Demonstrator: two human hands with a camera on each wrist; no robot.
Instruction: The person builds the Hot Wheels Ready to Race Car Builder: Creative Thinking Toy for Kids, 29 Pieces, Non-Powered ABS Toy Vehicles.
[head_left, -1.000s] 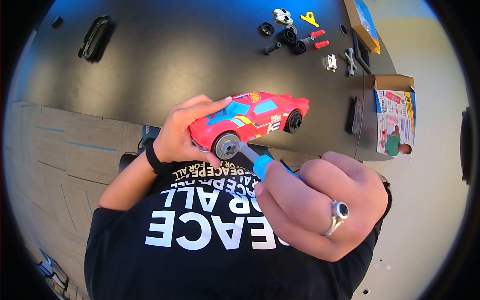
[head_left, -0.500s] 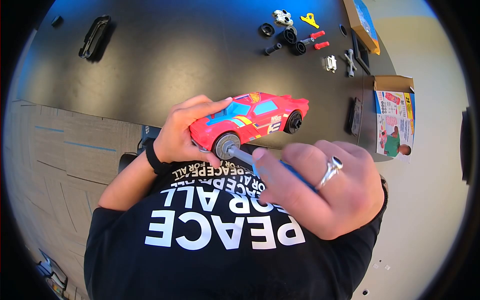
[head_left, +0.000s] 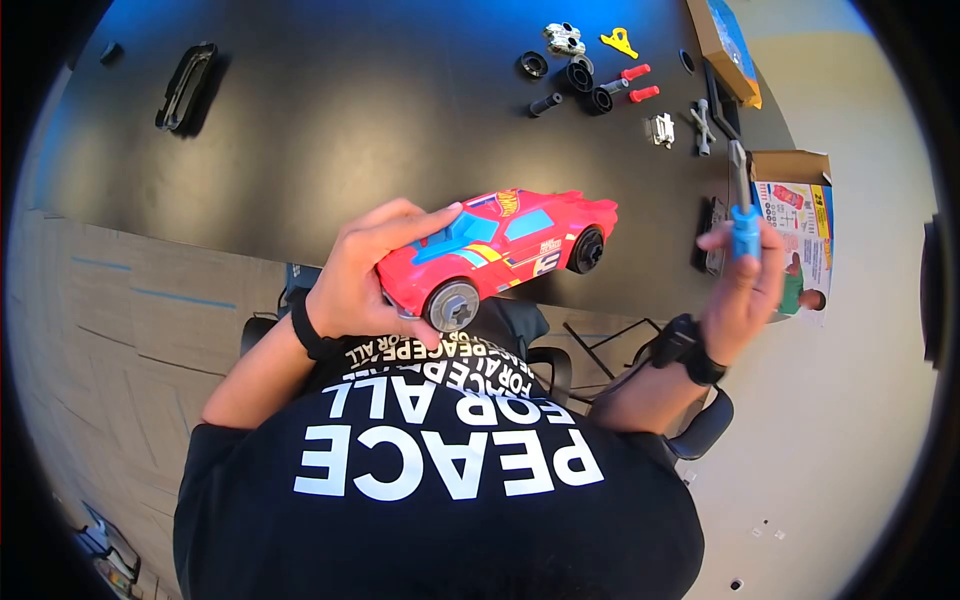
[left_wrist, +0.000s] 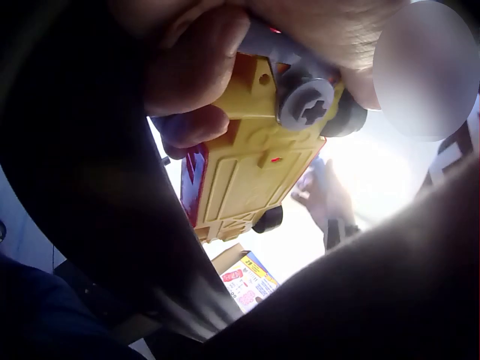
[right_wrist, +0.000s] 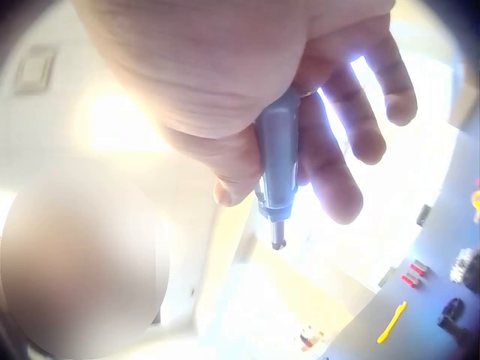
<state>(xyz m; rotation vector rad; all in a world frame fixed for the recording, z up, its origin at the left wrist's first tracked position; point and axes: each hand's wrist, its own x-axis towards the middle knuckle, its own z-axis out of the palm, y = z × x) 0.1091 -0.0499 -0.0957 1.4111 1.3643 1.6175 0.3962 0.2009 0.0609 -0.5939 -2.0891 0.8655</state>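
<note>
My left hand (head_left: 365, 265) grips a red toy car (head_left: 515, 250) by its front end, thumb and fingers around the nose. A black front wheel (head_left: 453, 306) with a grey slotted hub faces me, and a rear wheel (head_left: 587, 250) shows too. In the left wrist view the car's yellow underside (left_wrist: 251, 169) appears, with a grey cross-slotted piece (left_wrist: 306, 105) near the fingers. Off to the right, away from the car, my right hand (head_left: 742, 295) holds a toy screwdriver (head_left: 745, 235) by its blue handle, grey shaft pointing up. The right wrist view shows thumb and index finger pinching it.
Black wheels (head_left: 533, 64), red pegs (head_left: 644, 92), a yellow part (head_left: 620, 42), a silver engine-like part (head_left: 565, 39) and a grey cross-shaped tool (head_left: 703, 127) lie at the table's far right. A printed box (head_left: 812, 240) stands at the right edge. A long black part (head_left: 187, 88) lies far left.
My right hand has drawn the screwdriver off the front wheel's hub and carried it up and right, turning its shaft upward. The left hand still holds the car in nearly the same place.
</note>
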